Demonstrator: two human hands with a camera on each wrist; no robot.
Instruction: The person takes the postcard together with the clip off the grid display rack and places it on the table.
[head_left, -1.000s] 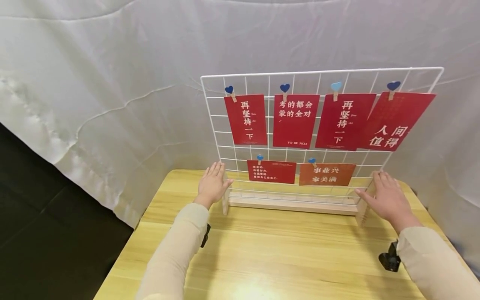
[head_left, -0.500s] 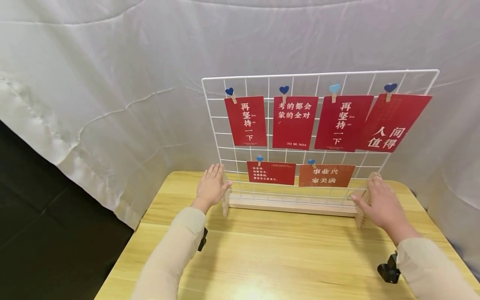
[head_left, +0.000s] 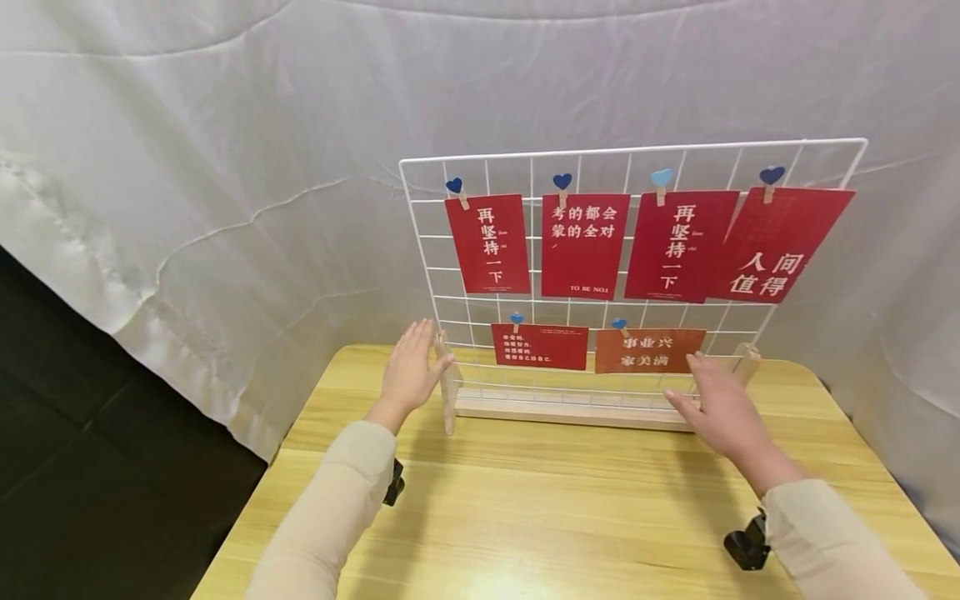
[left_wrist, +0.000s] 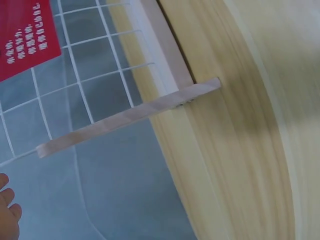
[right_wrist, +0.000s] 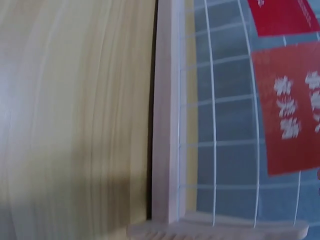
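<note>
A white wire grid rack point(head_left: 633, 152) stands upright on a wooden base point(head_left: 570, 412) with a wooden support at each end. Heart-topped clips pin several red cards point(head_left: 585, 258) along its upper part. Lower down hang a small red card point(head_left: 540, 354) and an orange-red card point(head_left: 645, 360). My left hand point(head_left: 408, 371), fingers straight, is just outside the left support point(head_left: 448, 387); in the left wrist view its fingertips point(left_wrist: 6, 197) are apart from the rack. My right hand point(head_left: 726, 412), fingers extended, hovers before the rack's lower right, overlapping the orange-red card's corner. Neither hand holds anything.
The rack is near the back of a light wooden table point(head_left: 517, 508) with rounded far corners. Behind it hangs a pale grey curtain point(head_left: 315, 125). A black surface point(head_left: 112, 433) lies left of the table.
My right hand has left the right wooden support and moved inward to the left, in front of the grid. My left hand has drifted slightly outward from the left support.
</note>
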